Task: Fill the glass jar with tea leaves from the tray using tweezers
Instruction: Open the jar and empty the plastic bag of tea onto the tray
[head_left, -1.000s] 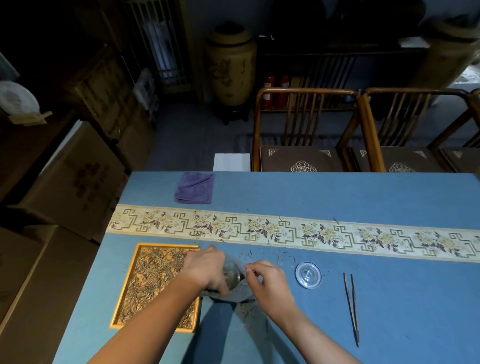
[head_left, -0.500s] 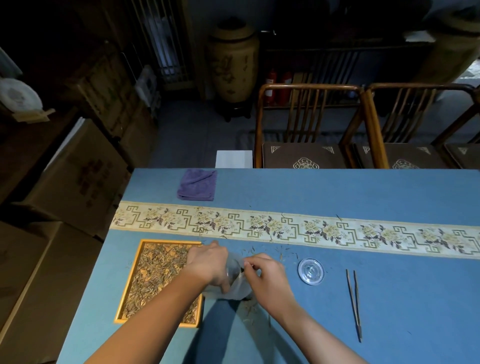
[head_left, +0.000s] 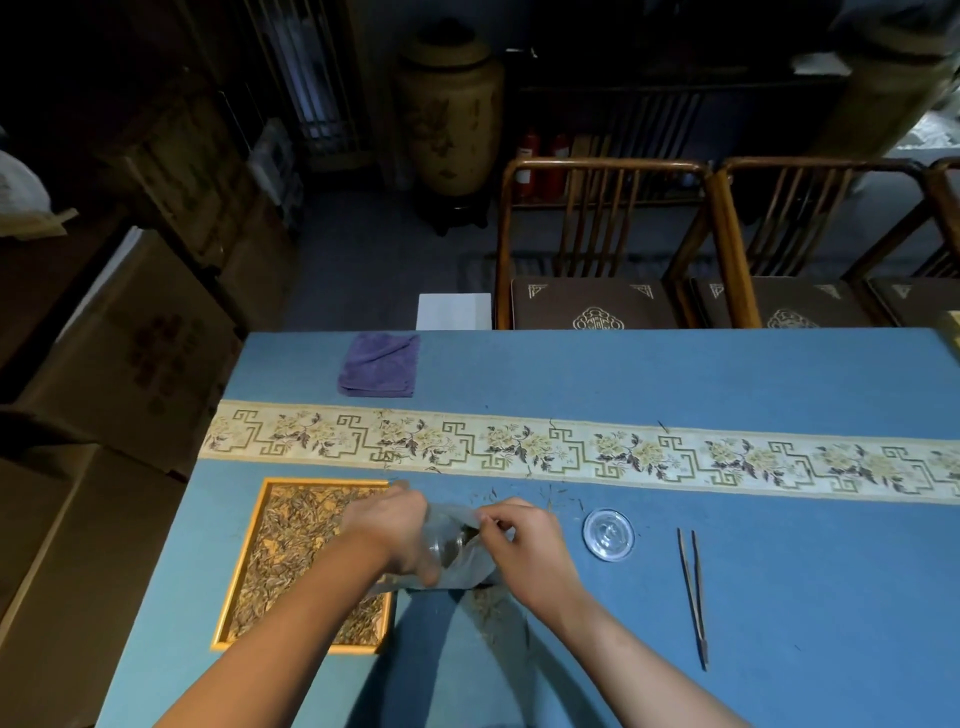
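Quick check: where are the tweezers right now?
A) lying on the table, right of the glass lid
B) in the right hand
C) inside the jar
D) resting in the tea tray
A: the tweezers lie untouched on the blue table, right of the glass lid, while both hands work at the jar.

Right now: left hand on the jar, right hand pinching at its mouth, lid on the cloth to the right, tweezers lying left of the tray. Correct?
One thing is off. In the head view the tweezers lie on the blue cloth right of the lid, not left of the tray. The rest holds: left hand on the jar, right hand pinching at its mouth.
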